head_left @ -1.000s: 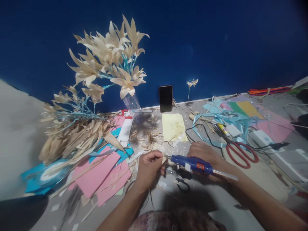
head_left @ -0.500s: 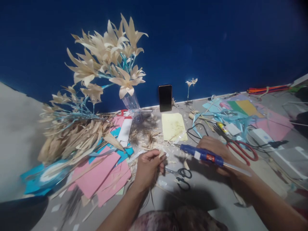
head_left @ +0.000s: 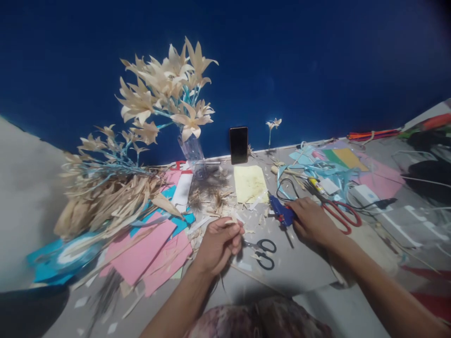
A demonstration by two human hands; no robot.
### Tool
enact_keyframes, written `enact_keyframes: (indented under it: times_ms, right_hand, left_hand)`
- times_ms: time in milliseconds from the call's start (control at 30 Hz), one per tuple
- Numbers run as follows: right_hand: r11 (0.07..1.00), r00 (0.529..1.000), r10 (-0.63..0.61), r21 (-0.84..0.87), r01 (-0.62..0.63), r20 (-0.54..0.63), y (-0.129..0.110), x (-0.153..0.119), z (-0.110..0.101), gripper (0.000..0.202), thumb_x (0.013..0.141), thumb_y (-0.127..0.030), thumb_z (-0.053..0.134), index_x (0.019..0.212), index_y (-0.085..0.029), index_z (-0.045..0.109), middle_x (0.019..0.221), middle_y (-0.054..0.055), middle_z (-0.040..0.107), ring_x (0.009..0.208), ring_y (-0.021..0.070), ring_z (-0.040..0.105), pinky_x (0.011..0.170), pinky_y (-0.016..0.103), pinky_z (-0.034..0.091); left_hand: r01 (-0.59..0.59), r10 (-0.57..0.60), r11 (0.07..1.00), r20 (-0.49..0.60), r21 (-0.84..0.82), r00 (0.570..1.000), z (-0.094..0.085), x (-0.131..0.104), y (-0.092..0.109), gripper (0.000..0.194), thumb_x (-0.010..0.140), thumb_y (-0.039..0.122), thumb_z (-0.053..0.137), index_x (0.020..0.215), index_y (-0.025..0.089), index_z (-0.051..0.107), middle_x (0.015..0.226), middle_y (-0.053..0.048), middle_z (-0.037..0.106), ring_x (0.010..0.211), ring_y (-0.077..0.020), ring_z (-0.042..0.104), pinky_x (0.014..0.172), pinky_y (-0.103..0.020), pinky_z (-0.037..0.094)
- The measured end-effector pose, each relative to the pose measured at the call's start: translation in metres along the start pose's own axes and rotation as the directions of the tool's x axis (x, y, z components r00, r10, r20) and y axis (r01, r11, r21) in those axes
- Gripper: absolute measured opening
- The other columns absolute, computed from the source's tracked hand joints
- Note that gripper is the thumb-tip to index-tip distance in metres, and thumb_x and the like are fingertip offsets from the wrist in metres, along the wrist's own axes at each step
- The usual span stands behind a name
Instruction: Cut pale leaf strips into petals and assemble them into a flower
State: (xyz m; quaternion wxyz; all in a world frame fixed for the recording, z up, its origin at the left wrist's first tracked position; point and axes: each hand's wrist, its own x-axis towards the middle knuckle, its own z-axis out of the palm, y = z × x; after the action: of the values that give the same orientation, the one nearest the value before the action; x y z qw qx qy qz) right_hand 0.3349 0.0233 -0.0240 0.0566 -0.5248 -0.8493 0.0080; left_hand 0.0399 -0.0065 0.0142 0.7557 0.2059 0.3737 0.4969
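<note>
The right hand (head_left: 312,220) rests on the floor (head_left: 310,267) with its fingers wrapped round the grip of a blue glue gun (head_left: 280,211), whose nozzle points toward the far edge at a yellow sheet (head_left: 249,183); the left hand (head_left: 220,244) is curled shut, its thumb and fingertips pinching a small pale strip (head_left: 230,221), too small to make out further; black-handled scissors (head_left: 262,251) lie on the floor between the two hands, just beside the left one; red-handled scissors (head_left: 340,215) lie just right of the right hand; pink paper sheets (head_left: 148,256) spread toward the near left corner, beside a heap of dried leaves (head_left: 105,202); a clear vase of pale flowers (head_left: 165,89) stands at the far edge against the blue wall (head_left: 317,61), and a dark phone (head_left: 238,144) leans upright against that wall near the yellow sheet.
</note>
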Motion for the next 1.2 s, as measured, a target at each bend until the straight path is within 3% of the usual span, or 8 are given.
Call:
enact_keyframes:
  times_ms: [167, 233, 333, 500, 567, 733, 900, 1200]
  right_hand:
    - [0.991, 0.991, 0.128, -0.048, -0.127, 0.031, -0.019, 0.000, -0.020, 0.033, 0.085, -0.016, 0.056, 0.117, -0.015, 0.064, 0.098, 0.015, 0.069, 0.089, 0.0298, 0.060, 0.079, 0.038, 0.043]
    - [0.979, 0.990, 0.137, 0.157, -0.129, -0.037, -0.038, 0.005, -0.032, 0.020, 0.092, -0.022, 0.054, 0.104, -0.018, 0.068, 0.096, 0.012, 0.070, 0.089, 0.0262, 0.063, 0.078, 0.035, 0.044]
    - [0.822, 0.992, 0.089, 0.569, -0.022, -0.090, -0.070, 0.018, -0.046, 0.017, 0.094, -0.027, 0.054, 0.087, -0.020, 0.068, 0.085, 0.005, 0.071, 0.080, 0.0186, 0.064, 0.074, 0.028, 0.045]
    - [0.604, 0.992, 0.120, 0.796, -0.041, -0.041, -0.096, 0.039, -0.055, 0.015, 0.089, -0.028, 0.059, 0.082, -0.018, 0.069, 0.079, 0.001, 0.071, 0.073, 0.0155, 0.063, 0.066, 0.024, 0.045]
    - [0.626, 0.991, 0.123, 0.779, -0.042, -0.046, -0.092, 0.049, -0.055, 0.017, 0.089, -0.029, 0.059, 0.082, -0.018, 0.070, 0.079, 0.001, 0.071, 0.072, 0.0152, 0.063, 0.066, 0.024, 0.045]
    - [0.890, 0.987, 0.159, 0.439, -0.128, -0.035, -0.060, 0.094, -0.054, 0.018, 0.091, -0.024, 0.055, 0.085, -0.018, 0.071, 0.089, 0.003, 0.075, 0.082, 0.0165, 0.065, 0.075, 0.026, 0.044]
    - [0.937, 0.986, 0.158, 0.307, -0.168, 0.058, -0.046, 0.161, -0.040, 0.017, 0.090, -0.024, 0.058, 0.090, -0.018, 0.075, 0.092, 0.005, 0.076, 0.086, 0.0192, 0.067, 0.074, 0.026, 0.045]
    - [0.978, 0.963, 0.140, 0.117, -0.171, 0.232, -0.075, 0.255, 0.001, 0.033, 0.096, -0.034, 0.061, 0.124, -0.016, 0.059, 0.124, 0.010, 0.061, 0.105, 0.0234, 0.064, 0.088, 0.044, 0.056]
  left_hand:
    - [0.094, -0.094, 0.996, 0.066, 0.008, 0.993, -0.003, -0.003, 0.000, 0.027, 0.061, 0.025, 0.090, 0.072, 0.008, 0.072, 0.062, -0.002, 0.065, 0.040, -0.0019, 0.041, 0.033, -0.013, 0.028]
    - [0.138, -0.139, 0.990, 0.098, 0.015, 0.985, -0.004, -0.005, -0.002, 0.027, 0.062, 0.026, 0.089, 0.070, 0.008, 0.071, 0.061, -0.002, 0.065, 0.038, -0.0012, 0.039, 0.032, -0.013, 0.027]
    - [0.203, -0.204, 0.979, 0.157, 0.024, 0.966, -0.003, -0.008, -0.003, 0.030, 0.062, 0.029, 0.089, 0.069, 0.009, 0.069, 0.057, 0.000, 0.063, 0.034, -0.0011, 0.036, 0.031, -0.014, 0.026]
    - [0.209, -0.211, 0.978, 0.163, 0.028, 0.964, -0.002, -0.010, -0.003, 0.031, 0.063, 0.031, 0.089, 0.070, 0.011, 0.067, 0.055, 0.001, 0.062, 0.033, -0.0018, 0.035, 0.030, -0.015, 0.026]
    - [0.195, -0.197, 0.980, 0.141, 0.023, 0.970, -0.004, -0.010, -0.003, 0.032, 0.064, 0.033, 0.088, 0.070, 0.011, 0.066, 0.054, 0.002, 0.060, 0.033, -0.0016, 0.034, 0.031, -0.015, 0.027]
    - [0.115, -0.113, 0.993, 0.043, -0.040, 0.993, -0.007, -0.007, 0.000, 0.034, 0.066, 0.033, 0.087, 0.070, 0.011, 0.062, 0.059, 0.003, 0.059, 0.037, 0.0000, 0.033, 0.033, -0.012, 0.024]
    - [0.085, -0.087, 0.991, -0.017, -0.102, 0.996, -0.010, -0.004, 0.004, 0.036, 0.063, 0.032, 0.089, 0.070, 0.012, 0.059, 0.061, 0.004, 0.058, 0.038, 0.0006, 0.031, 0.034, -0.012, 0.020]
    - [0.074, -0.088, 0.980, -0.069, -0.187, 0.994, -0.017, -0.003, 0.009, 0.038, 0.063, 0.033, 0.089, 0.070, 0.013, 0.058, 0.060, 0.005, 0.054, 0.038, 0.0010, 0.029, 0.036, -0.014, 0.019]
